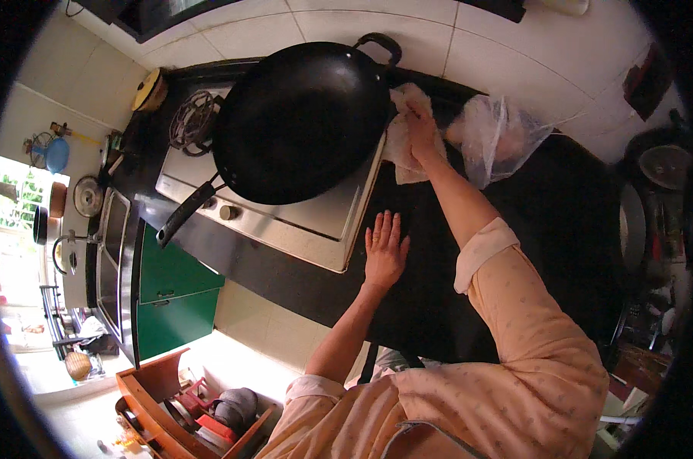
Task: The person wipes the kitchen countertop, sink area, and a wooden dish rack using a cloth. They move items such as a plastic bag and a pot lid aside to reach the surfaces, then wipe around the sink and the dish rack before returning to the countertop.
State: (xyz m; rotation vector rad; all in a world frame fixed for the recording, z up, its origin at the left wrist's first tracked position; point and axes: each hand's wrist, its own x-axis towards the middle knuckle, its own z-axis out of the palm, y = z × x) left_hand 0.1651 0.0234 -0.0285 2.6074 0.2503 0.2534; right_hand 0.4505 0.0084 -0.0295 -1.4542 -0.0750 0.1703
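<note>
My right hand (425,133) is on a pale cloth (406,166), which lies on the black countertop (432,229) at the right side of the gas stove (277,229). Some fingers are hidden in the cloth's folds. Palm down, my left hand (385,252) rests on the counter near the stove's front right corner, fingers slightly spread and holding nothing. A large black wok (300,126) sits on the stove, its long handle (188,209) towards the front left and its loop handle (386,46) towards the wall.
A clear plastic bag (495,140) with something inside stands right of the cloth. Left of the wok is a bare burner grate (194,123). A sink (112,258) lies further left. Below, an orange drawer (174,413) stands open with bowls inside. Pans (633,229) crowd the right edge.
</note>
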